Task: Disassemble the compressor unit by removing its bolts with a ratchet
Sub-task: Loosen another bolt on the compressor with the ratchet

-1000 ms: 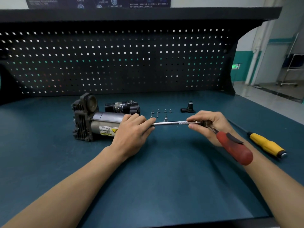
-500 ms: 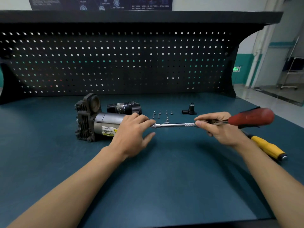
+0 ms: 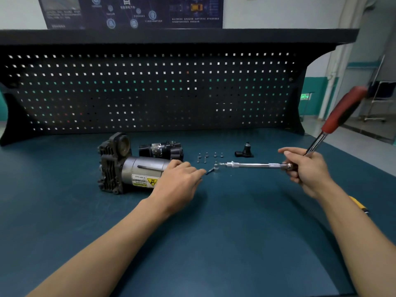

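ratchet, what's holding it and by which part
The right hand grips the ratchet at its head, where the extension bar joins.

Both bare forearms reach forward. The left hand [image 3: 180, 185] lies palm down, fingers straight, pointing right. The right hand [image 3: 306, 170] has its fingers curled round the ratchet [image 3: 340, 113].

The left forearm [image 3: 107, 243] and right forearm [image 3: 360, 232] are bare to the near edge of view; the left hand [image 3: 177, 185] and right hand [image 3: 308, 168] are bare too. The right thumbnail [image 3: 287, 154] seems short, though blurred.
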